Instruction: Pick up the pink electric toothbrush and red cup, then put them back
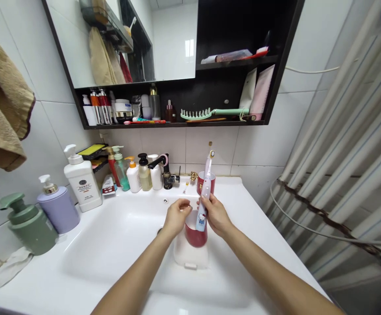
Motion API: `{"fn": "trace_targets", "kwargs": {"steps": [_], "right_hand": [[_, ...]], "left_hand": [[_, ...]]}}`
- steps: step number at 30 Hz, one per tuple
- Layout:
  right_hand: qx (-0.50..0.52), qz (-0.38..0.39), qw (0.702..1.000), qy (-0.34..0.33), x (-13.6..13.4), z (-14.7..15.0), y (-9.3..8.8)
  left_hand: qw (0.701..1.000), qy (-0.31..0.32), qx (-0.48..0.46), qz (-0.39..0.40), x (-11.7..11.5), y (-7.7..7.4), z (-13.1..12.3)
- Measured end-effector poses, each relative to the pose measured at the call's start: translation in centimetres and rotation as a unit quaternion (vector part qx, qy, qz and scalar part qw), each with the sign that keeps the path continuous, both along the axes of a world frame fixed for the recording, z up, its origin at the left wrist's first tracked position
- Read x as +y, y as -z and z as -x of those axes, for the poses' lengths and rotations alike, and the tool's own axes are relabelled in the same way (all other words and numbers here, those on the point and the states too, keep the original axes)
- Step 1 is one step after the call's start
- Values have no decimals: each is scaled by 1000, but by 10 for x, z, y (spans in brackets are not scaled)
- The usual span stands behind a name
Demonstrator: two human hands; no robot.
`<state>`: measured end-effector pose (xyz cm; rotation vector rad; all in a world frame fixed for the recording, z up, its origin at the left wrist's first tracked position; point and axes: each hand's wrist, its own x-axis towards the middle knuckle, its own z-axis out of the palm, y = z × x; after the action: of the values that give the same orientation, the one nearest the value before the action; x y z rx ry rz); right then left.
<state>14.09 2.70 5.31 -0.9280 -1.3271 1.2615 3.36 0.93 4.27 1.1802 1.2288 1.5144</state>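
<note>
My right hand (218,213) is wrapped round an electric toothbrush (205,201) with a pale pink and blue handle and a cartoon cat print. The brush stands nearly upright, head at the top. Directly beneath and behind its lower end is a red cup (195,238) with a white inside. My left hand (176,217) is beside the cup's rim, fingers curled and thumb and fingertips together; what they hold, if anything, is too small to name. The cup rests on a whitish tray (191,259) in the white sink (118,249).
A second red cup (213,186) stands on the back ledge near a small toothbrush head (186,188). The black faucet (167,175) is left of it. Several pump bottles (83,186) line the left side. A cabinet (177,124) with a mirror hangs above; a folded curtain (338,175) hangs right.
</note>
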Motion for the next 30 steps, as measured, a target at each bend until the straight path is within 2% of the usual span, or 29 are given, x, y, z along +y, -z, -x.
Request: {"fn": "trace_targets", "kwargs": {"steps": [2, 4, 6, 10, 14, 17, 20, 25, 30], "right_hand": [[-14, -13, 1000, 18, 13, 2, 2], [-45, -20, 998, 25, 21, 3, 10], [-86, -24, 996, 26, 24, 4, 22], [-165, -41, 985, 28, 25, 3, 39], [-219, -53, 974, 34, 24, -5, 42], [-249, -57, 966, 49, 26, -23, 32], [-268, -72, 958, 74, 35, -51, 11], [-295, -78, 943, 136, 68, -97, -24], [-320, -53, 931, 168, 108, -120, -33]], "left_hand": [[992, 9, 123, -5, -6, 13, 2], [972, 28, 233, -21, -13, 24, 0], [951, 48, 304, -30, -17, 30, -4], [941, 57, 333, -26, -17, 34, -10], [925, 92, 363, -60, -13, 31, -10], [896, 151, 402, -115, -10, 19, -17], [872, 184, 413, -186, 4, 2, -34], [844, 209, 401, -288, 55, -21, -76], [828, 224, 404, -319, 104, -26, -105]]}}
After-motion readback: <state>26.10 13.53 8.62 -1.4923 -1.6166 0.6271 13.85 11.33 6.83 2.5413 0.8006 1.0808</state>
